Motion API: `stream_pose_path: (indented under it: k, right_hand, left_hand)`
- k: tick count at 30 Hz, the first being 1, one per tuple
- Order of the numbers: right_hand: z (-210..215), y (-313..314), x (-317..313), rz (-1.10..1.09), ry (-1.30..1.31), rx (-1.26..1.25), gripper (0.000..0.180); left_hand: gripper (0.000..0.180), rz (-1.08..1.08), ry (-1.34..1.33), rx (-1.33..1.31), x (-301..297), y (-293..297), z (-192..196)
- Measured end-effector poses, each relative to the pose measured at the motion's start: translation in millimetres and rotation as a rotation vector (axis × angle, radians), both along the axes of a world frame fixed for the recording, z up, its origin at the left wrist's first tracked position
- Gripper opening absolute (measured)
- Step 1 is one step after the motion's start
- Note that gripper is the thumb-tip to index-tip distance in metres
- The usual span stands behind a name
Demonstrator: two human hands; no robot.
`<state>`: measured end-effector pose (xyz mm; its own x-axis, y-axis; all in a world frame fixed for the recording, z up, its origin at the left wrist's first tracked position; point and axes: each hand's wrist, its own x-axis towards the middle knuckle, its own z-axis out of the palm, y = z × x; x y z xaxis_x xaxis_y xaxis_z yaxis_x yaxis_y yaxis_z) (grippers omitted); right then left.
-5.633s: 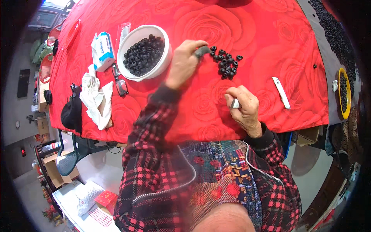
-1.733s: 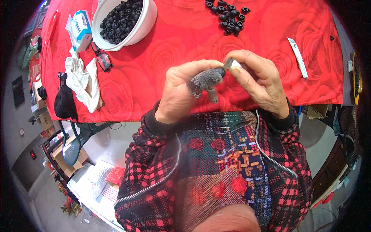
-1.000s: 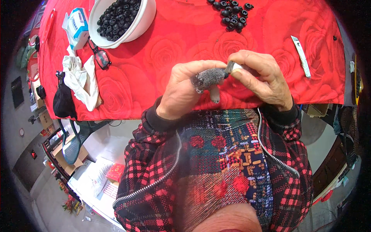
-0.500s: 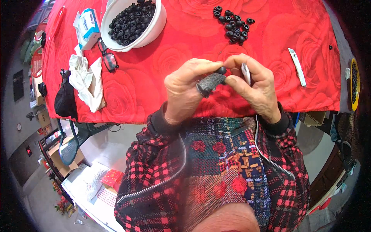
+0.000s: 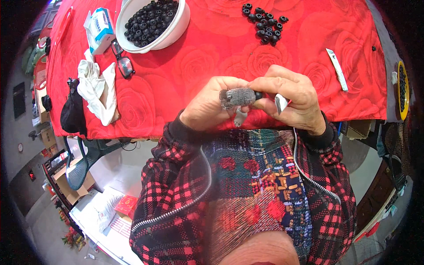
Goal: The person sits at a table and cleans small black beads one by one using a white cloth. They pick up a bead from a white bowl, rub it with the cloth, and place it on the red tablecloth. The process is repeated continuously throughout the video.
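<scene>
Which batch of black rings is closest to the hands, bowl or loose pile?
The loose pile on the red cloth, straight ahead of the right hand; the white bowl sits farther left.

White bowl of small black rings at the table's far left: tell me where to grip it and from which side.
Grip the white bowl at its bare near rim, coming from the front edge of the red rose-patterned tablecloth. The rim is wide, round and exposed there, while the black rings fill the inside and a blue-and-white box and dark-framed glasses crowd its left side.
</scene>
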<state>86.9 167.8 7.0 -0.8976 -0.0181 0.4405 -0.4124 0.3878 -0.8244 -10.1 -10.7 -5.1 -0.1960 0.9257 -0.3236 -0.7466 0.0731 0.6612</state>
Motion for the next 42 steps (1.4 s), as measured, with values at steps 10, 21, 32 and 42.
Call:
stream_pose_path:
  k: [10,21,32,42]
  right_hand:
    - [-4.9,-10.3,4.5,-0.283,0.348,0.273,0.036]
    - [4.2,3.9,14.0,-0.147,-0.324,-0.259,0.02]
    - [2.1,6.3,3.3,-0.106,-0.298,-0.146,0.013]
    - [-2.4,8.9,1.6,-0.092,-0.273,-0.118,0.012]
  left_hand:
    - [0.04,0.265,-0.221,0.071,19.8,6.7,-1.5]
    - [0.027,0.265,0.067,0.08,13.8,7.8,-1.0]
    - [0.026,0.28,0.08,0.1,11.8,9.3,-5.8]
    - [0.026,0.271,0.064,0.074,10.6,9.3,-9.9]
